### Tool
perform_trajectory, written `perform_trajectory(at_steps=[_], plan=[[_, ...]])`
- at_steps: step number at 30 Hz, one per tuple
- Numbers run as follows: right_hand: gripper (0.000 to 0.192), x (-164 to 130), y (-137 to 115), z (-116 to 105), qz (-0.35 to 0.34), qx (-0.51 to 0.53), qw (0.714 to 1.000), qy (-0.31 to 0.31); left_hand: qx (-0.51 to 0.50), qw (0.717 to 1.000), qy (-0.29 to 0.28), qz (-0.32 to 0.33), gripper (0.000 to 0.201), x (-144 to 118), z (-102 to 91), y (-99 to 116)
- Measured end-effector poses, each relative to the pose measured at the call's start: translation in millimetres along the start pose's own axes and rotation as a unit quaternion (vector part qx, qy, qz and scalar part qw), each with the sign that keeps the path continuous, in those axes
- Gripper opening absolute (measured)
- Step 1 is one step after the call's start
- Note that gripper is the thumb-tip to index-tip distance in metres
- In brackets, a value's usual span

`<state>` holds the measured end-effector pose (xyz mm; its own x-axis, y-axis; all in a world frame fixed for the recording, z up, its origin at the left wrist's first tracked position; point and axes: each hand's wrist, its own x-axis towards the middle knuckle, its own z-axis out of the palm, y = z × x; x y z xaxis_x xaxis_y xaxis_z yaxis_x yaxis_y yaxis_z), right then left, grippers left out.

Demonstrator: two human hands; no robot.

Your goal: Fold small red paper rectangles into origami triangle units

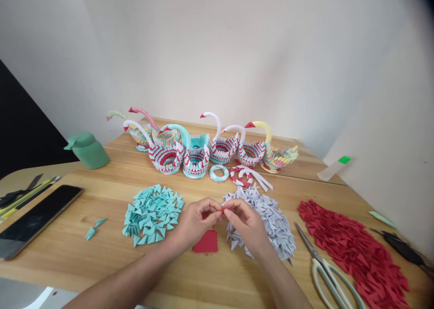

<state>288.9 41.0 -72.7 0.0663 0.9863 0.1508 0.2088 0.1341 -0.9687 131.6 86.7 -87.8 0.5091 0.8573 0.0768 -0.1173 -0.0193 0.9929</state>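
Note:
Both hands meet over the middle of the table. Pinched between the fingertips of my left hand (200, 218) and my right hand (247, 223) is a small red piece of paper (223, 211), mostly covered by the fingers. Flat on the wood just below them lies a stack of red paper (205, 242). A pile of folded teal paper triangles (152, 214) is left of my left hand. Pale lilac-white paper triangles (271, 218) are heaped beside and partly under my right hand.
Several folded-paper swans (166, 157) stand along the back, with a teal-white paper ring (219, 173) and a red-white ring (241, 176) before them. Right are scissors (320, 259) and red triangles (356, 250). Left are a phone (37, 218) and a green pot (88, 151).

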Motion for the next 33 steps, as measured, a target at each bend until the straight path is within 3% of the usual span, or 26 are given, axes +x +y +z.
perform_trajectory(at_steps=[10, 13, 16, 21, 29, 33], plan=[[0.02, -1.2, -1.4, 2.1, 0.02, -0.022, 0.999, 0.02, -0.101, 0.994, 0.014, -0.04, 0.032, 5.3, -0.8, 2.4], [0.02, -1.8, -1.0, 1.9, 0.019, -0.026, 0.999, 0.028, -0.048, 0.999, 0.011, -0.021, 0.025, 1.9, 0.8, 1.3], [0.02, -2.0, 1.3, 1.7, 0.013, -0.031, 0.999, 0.026, 0.075, 0.996, 0.023, 0.034, 0.015, -2.5, 2.6, 0.4], [0.02, -2.1, 4.3, 2.1, 0.0, -0.063, 0.998, 0.025, 0.239, 0.96, 0.055, 0.137, 0.004, -3.4, 1.3, 2.2], [0.017, -2.4, 2.4, 2.7, -0.02, -0.098, 0.995, 0.021, 0.252, 0.951, 0.036, 0.177, 0.015, -0.6, -4.1, 3.9], [0.016, -1.6, 1.2, 2.9, -0.029, -0.1, 0.994, 0.022, 0.242, 0.952, 0.039, 0.181, 0.011, -1.0, -3.8, 2.9]])
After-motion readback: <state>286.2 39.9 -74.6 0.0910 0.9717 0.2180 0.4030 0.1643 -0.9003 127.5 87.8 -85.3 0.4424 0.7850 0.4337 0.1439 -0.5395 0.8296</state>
